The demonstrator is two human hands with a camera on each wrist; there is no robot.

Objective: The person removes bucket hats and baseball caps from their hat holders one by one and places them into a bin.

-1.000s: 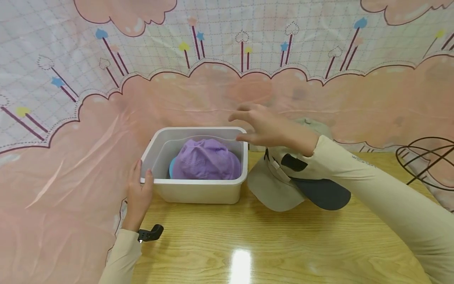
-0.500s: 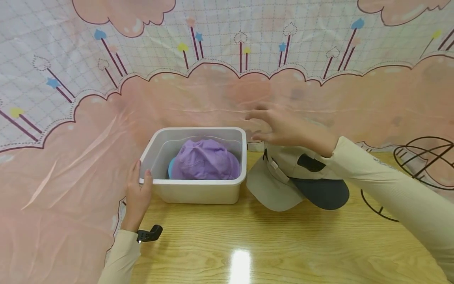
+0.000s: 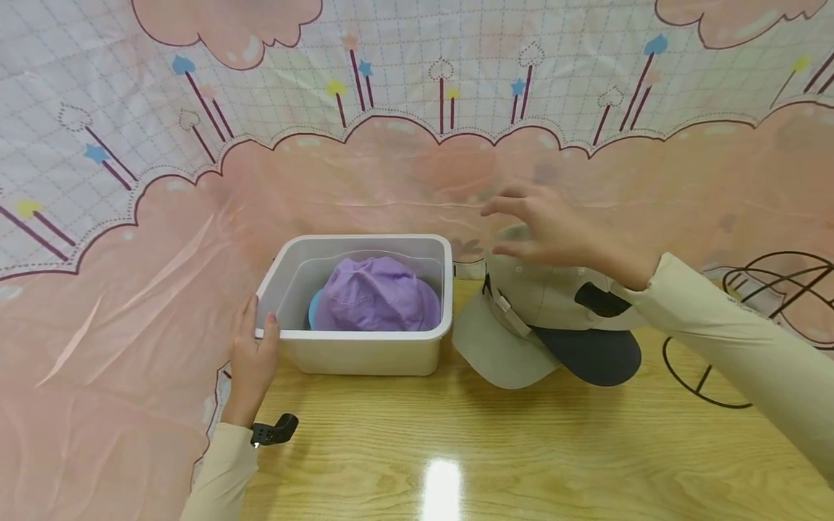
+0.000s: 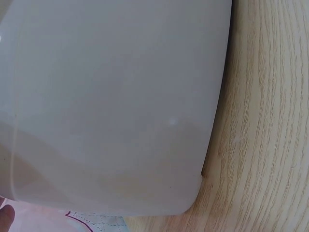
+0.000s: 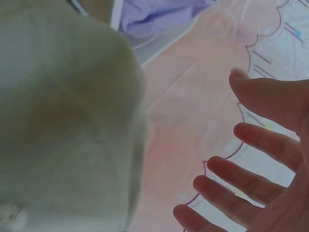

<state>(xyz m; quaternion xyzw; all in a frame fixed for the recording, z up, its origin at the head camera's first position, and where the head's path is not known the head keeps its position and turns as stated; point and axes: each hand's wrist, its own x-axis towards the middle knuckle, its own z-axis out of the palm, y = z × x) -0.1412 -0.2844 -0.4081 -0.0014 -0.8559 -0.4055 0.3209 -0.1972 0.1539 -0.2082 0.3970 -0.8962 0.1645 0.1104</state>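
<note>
A white plastic bin (image 3: 365, 356) stands on the table, with a purple cap (image 3: 378, 297) inside and a light-blue edge (image 3: 315, 311) showing beside it. My left hand (image 3: 253, 365) grips the bin's rim at its left front corner. Just right of the bin sit overlapping caps: a beige cap (image 3: 500, 358) and a cap with a dark brim (image 3: 589, 356). Over their crowns hovers my right hand (image 3: 550, 226), fingers spread and holding nothing. In the right wrist view, the cap crown (image 5: 72, 121) lies apart from those fingers. The bin's outer wall (image 4: 111, 106) fills most of the left wrist view.
Black wire racks (image 3: 782, 282) stand at the right, partly behind my right sleeve (image 3: 730, 340). A printed cloth backdrop (image 3: 391, 174) hangs behind the bin and down the left side. The wooden table (image 3: 365, 449) extends in front.
My right hand has drawn back rightward from the bin's right edge to above the caps. My left hand has stayed on the bin's corner.
</note>
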